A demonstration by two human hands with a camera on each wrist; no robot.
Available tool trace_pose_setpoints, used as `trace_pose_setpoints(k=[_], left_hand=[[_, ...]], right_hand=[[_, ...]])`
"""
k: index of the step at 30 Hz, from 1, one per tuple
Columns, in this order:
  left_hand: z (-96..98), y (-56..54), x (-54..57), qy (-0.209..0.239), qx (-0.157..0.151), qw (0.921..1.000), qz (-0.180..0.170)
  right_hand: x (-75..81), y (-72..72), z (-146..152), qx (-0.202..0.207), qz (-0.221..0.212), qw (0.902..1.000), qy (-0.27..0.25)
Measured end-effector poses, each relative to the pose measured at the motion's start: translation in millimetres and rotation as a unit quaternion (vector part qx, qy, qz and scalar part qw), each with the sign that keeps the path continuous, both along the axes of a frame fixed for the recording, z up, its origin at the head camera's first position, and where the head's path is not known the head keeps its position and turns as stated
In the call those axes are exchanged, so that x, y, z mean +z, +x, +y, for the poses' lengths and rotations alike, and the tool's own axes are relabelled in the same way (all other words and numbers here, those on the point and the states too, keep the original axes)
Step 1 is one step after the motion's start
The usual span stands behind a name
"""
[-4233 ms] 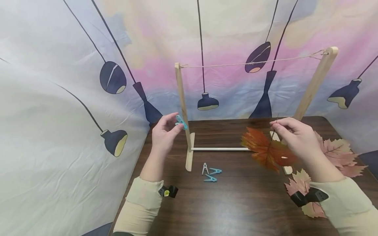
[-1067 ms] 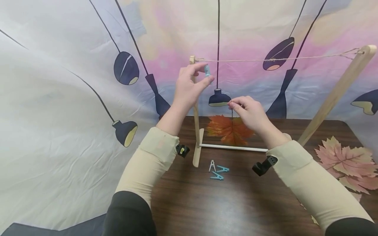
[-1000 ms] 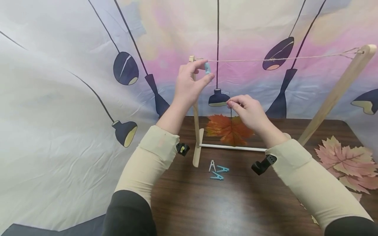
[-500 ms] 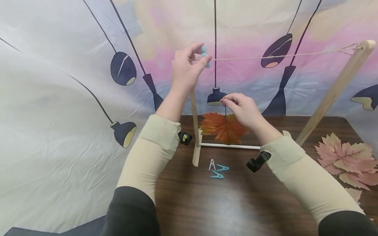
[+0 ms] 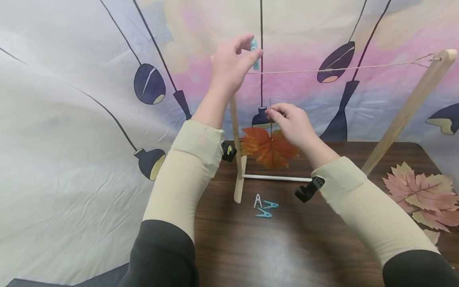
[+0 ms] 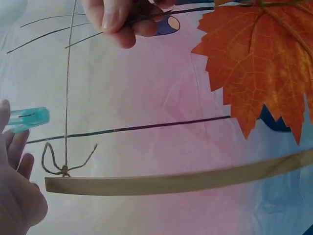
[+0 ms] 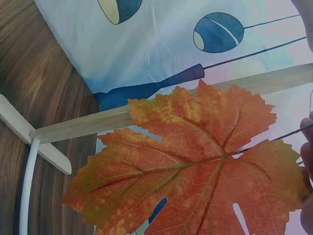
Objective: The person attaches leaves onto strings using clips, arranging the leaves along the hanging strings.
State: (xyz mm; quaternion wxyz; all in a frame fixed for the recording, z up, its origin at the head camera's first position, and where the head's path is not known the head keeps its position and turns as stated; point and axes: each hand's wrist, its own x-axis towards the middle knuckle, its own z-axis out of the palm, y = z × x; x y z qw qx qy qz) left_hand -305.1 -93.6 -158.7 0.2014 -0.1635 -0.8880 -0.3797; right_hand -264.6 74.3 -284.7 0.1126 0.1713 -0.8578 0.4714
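My left hand [image 5: 229, 67] pinches a light blue clothespin [image 5: 256, 63] between thumb and fingers, just above the left end of the string [image 5: 294, 71]. In the left wrist view, that clothespin [image 6: 32, 117] is beside the string, apart from it. Lower and to the right, my right hand [image 5: 292, 123] pinches the thin dark stem of an orange artificial maple leaf [image 5: 269, 149]. The leaf hangs below the fingers, in front of the left wooden post [image 5: 235, 131]. The stem's tip points up, below the string. In the right wrist view the leaf [image 7: 195, 171] fills much of the picture.
On the brown table [image 5: 287, 247] lie one white clothespin [image 5: 257, 201] and two blue clothespins [image 5: 264, 214]. Pink leaves [image 5: 417, 191] lie at the right. A white rod [image 5: 276, 177] runs low from the left post toward the right post [image 5: 408, 111]; a printed cloth hangs behind.
The leaf has come from the right side to the left post and risen. My left hand has lifted the clothespin from beside the post to above the string. Both hands keep their holds.
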Motion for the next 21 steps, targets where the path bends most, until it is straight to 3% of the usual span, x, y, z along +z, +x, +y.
trace_pose_setpoints(k=[5,15,21], left_hand=[[-4.0,-2.9,2.3,-0.047,0.027,0.9985,-0.009],[0.1,-7.5,10.6,-0.089,0.046,0.9928,-0.065],[6.7,-8.6,12.7,-0.09,0.043,0.9915,-0.084]], right_hand=[[4.5,-4.4,-8.7,-0.004,0.008,0.9999,-0.009],[15.7,-16.2,-16.6,-0.043,-0.021,0.9977,-0.048],[26.9,-24.7,-21.1,-0.054,-0.034,0.9968,-0.047]])
